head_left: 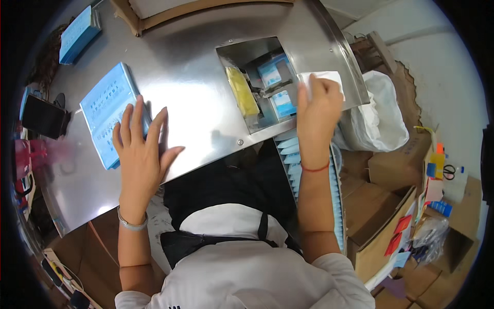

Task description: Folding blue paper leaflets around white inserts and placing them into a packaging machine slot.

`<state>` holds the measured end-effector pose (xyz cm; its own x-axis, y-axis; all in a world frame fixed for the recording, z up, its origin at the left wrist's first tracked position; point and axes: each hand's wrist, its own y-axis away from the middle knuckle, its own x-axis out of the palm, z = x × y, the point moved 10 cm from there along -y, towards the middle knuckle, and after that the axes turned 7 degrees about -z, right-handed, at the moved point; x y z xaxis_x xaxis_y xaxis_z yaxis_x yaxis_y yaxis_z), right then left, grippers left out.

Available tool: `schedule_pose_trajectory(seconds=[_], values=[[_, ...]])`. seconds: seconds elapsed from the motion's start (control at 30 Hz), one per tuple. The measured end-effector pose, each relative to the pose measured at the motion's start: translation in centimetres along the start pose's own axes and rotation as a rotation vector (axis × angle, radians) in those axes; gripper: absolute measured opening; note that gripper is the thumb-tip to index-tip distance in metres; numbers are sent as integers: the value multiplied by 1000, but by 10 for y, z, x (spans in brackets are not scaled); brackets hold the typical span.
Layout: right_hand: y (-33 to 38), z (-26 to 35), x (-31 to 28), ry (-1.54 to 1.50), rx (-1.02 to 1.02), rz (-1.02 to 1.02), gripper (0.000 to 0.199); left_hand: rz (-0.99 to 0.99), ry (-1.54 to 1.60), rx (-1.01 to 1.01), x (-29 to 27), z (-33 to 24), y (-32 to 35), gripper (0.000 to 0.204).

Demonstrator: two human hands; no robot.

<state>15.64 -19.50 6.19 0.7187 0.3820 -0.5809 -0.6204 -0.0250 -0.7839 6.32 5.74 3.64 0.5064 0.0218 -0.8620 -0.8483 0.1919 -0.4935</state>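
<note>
My left hand (138,149) rests with fingers spread at the right edge of a stack of flat light-blue printed packets (103,100) on the metal table. Its fingertips touch the packets, and the thumb points out over the bare steel. My right hand (320,116) has its fingers bent onto a white sheet (335,78) at the table's right end; the fingers hide part of the sheet. Just left of that hand is a rectangular opening in the tabletop, holding a yellow piece (241,91) and two blue-and-white packets, one of them a small packet (283,103) nearer me.
Another blue stack (80,33) sits at the far left, above a dark phone-like device (43,116) on a stand. A white-lined bin (386,113) stands off the table's right end. Beneath my right forearm, a long box holds rows of blue packets (292,157). Cardboard boxes (404,162) crowd the right.
</note>
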Motion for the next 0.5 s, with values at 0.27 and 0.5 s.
schedule_pose_trajectory(seconds=[0.27, 0.5], values=[[11, -26, 18, -12, 12, 153, 22, 53, 90, -501, 11, 115, 34, 28], [7, -44, 15, -124, -41, 231, 30, -115, 361, -193, 7, -21, -25, 27]])
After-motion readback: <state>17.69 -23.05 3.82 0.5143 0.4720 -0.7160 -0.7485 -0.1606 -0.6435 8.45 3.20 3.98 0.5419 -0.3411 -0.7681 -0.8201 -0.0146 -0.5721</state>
